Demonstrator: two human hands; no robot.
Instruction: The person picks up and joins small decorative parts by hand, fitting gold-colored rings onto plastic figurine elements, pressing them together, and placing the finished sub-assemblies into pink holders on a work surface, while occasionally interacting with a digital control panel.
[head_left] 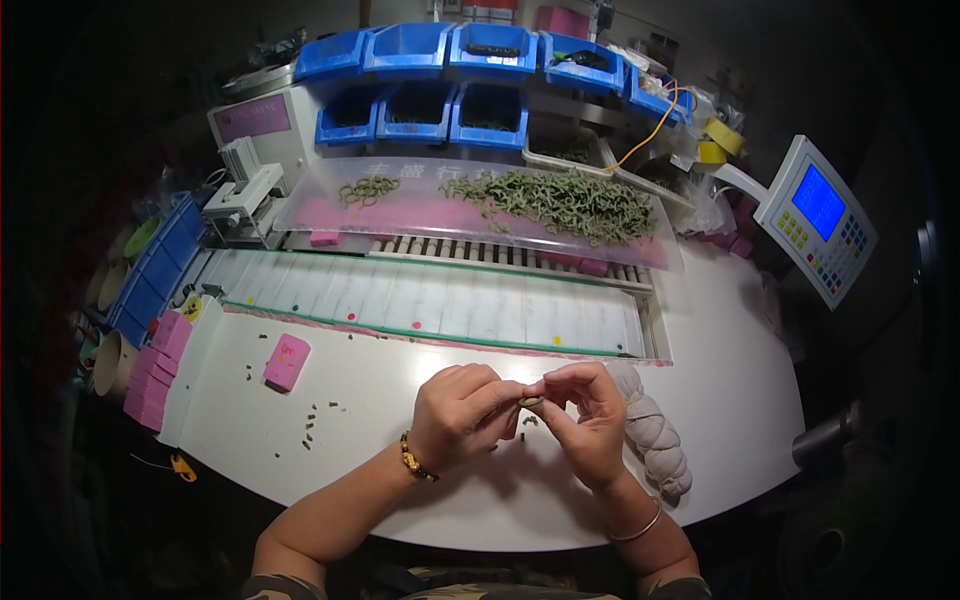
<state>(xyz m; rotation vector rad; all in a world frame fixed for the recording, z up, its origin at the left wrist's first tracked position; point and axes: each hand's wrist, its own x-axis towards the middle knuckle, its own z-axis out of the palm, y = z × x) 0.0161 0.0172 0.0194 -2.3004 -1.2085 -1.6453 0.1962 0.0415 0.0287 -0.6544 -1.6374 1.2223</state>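
Note:
My left hand (462, 418) and my right hand (588, 422) meet over the near part of the white table, fingertips pinched together. Between them is a small green curled piece (531, 401), ring-like and partly covered by the fingers. Its exact kind is too small to make out. Under the hands lie a few dark green bits (530, 421). A heap of similar green curled pieces (575, 205) rests on a clear sheet beyond the hands, with a smaller cluster (368, 190) to its left.
A wrapped beige cloth roll (655, 440) lies right of my right hand. To the left sit a pink block (287, 362) and scattered green bits (309, 428). A long white tray row (430, 300) crosses behind. Blue bins (408, 48) line the back; a keypad screen (820, 215) stands right.

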